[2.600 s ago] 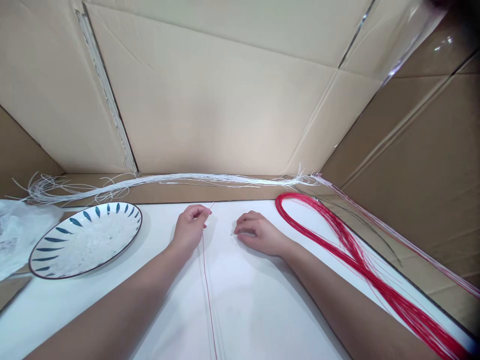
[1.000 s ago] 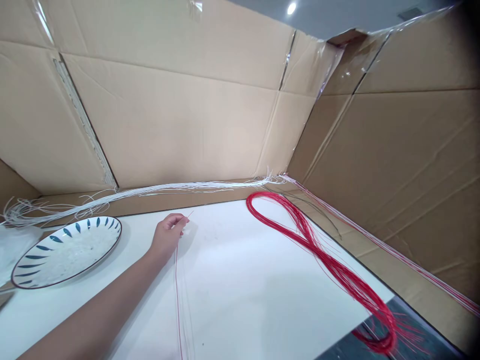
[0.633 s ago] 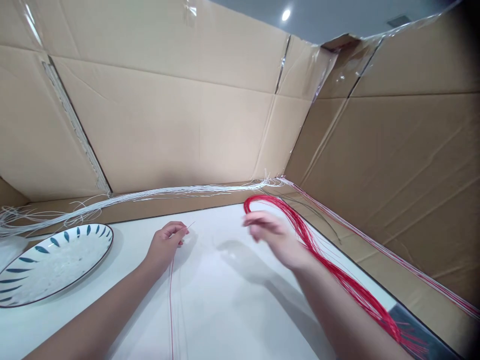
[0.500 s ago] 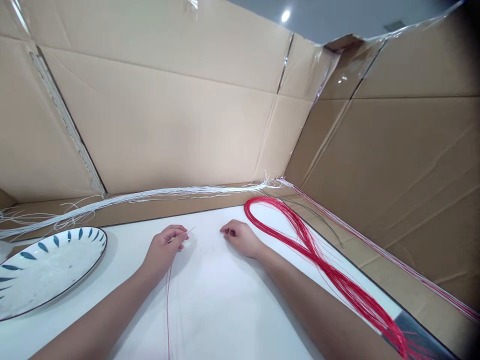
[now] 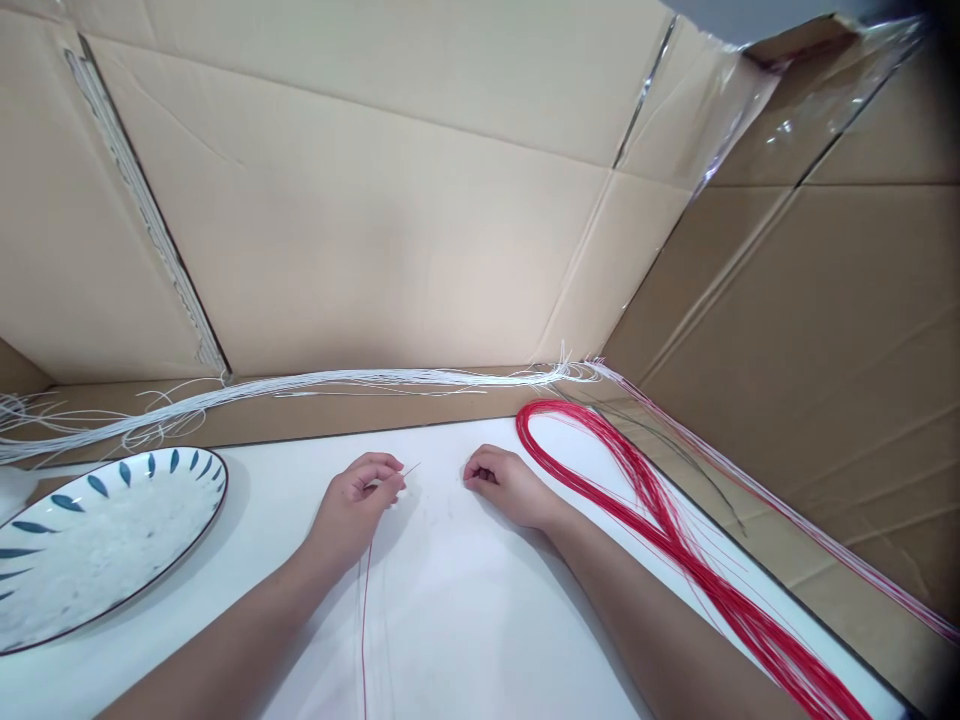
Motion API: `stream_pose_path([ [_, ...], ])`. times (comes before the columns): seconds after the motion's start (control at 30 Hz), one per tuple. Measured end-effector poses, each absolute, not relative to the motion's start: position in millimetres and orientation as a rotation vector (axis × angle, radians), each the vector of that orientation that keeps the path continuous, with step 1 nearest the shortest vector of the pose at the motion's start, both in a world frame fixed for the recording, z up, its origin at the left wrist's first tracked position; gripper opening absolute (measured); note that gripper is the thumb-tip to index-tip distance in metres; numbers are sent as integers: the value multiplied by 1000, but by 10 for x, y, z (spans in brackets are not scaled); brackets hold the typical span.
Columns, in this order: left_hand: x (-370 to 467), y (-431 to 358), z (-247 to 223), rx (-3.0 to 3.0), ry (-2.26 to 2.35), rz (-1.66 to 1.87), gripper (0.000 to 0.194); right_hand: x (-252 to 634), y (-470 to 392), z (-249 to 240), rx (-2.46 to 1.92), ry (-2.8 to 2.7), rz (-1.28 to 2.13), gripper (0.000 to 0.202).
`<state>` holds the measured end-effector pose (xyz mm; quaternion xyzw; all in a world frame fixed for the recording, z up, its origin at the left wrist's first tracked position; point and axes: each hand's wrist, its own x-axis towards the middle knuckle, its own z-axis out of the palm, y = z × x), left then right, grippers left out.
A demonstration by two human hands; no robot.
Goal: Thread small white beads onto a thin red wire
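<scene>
Left hand (image 5: 356,505), thumb and fingers clamped on one red thread (image 5: 364,620) that trails down the white tabletop (image 5: 457,640); right hand (image 5: 506,485), fingers curled together, any contents hidden; bare tabletop between hands, oval plate (image 5: 139,468) left, red bundle (image 5: 675,545) right, dark far edge (image 5: 360,434) beyond.

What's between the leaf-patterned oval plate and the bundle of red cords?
In the head view, the left hand, pinching a thin red cord, then the right hand, nearer the red bundle, both over the white tabletop.
</scene>
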<state>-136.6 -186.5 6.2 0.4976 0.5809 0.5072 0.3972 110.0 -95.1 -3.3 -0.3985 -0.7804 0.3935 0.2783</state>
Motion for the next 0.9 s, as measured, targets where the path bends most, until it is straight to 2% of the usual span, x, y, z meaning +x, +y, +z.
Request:
stream_pose_path([
  [0.1,-1351,-1856,66,1268,1452,1305,26,1113,-954,-19,-1078,-1955,1135,4],
  [0.3,-1303,-1871,121,1264,1436,1334,25,975,-1073,-35,-1026,-1493,1352,27],
  [0.63,-1280,-2110,123,1249,1308,1527,22,217,-1589,146,-733,-889,1834,41],
  [0.9,-1160,-2234,146,1103,1288,1512,25,351,-1578,140,-574,-710,2189,26],
])
